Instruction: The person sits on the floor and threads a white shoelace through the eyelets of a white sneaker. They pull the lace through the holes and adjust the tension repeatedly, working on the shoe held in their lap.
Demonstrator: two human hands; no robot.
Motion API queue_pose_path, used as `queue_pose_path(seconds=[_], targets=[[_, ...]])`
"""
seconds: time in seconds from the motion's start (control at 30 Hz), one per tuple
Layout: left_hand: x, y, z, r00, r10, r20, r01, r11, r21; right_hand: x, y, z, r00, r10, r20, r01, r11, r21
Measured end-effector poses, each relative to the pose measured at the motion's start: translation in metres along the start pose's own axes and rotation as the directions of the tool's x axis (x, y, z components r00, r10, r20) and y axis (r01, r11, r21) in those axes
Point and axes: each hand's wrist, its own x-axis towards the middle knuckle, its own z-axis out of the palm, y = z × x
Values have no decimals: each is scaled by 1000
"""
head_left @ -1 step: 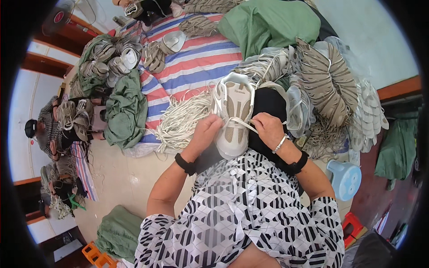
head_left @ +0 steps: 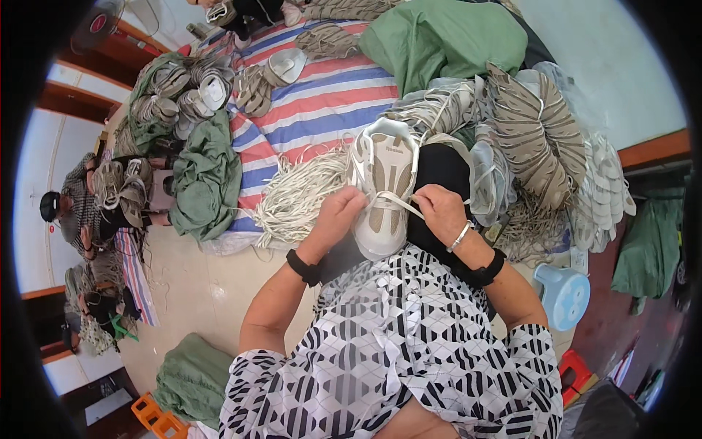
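Observation:
A white and beige shoe upper (head_left: pixel 379 240) rests on my lap, its toe toward me and its opening away. A pale shoelace (head_left: pixel 389 197) crosses its front near the toe. My left hand (head_left: pixel 341 214) is closed at the upper's left edge, thumb and fingers pinched where the lace comes out. On the other side my right hand (head_left: pixel 441 211) pinches the lace's other end, which stretches across from the middle of the upper. Both hands are level with each other. The lace tips are hidden.
A heap of loose laces (head_left: pixel 303 197) lies left of the shoe upper on a striped sheet (head_left: pixel 322 110). Bundled uppers (head_left: pixel 537 135) are piled to the right, near a blue stool (head_left: pixel 561 296). Green sacks (head_left: pixel 442 44) stand at the back. A co-worker (head_left: pixel 73 208) sits at far left.

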Motion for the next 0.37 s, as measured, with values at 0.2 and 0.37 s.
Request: queue_pose_path(seconds=[0.2, 0.37], targets=[[1, -4, -5, 1000, -10, 18, 10, 1000, -3, 2, -4, 0, 997, -18, 75, 28, 991, -132], [1, -3, -7, 999, -43, 22, 44, 998, -45, 3, -8, 4, 998, -15, 64, 25, 989, -144]])
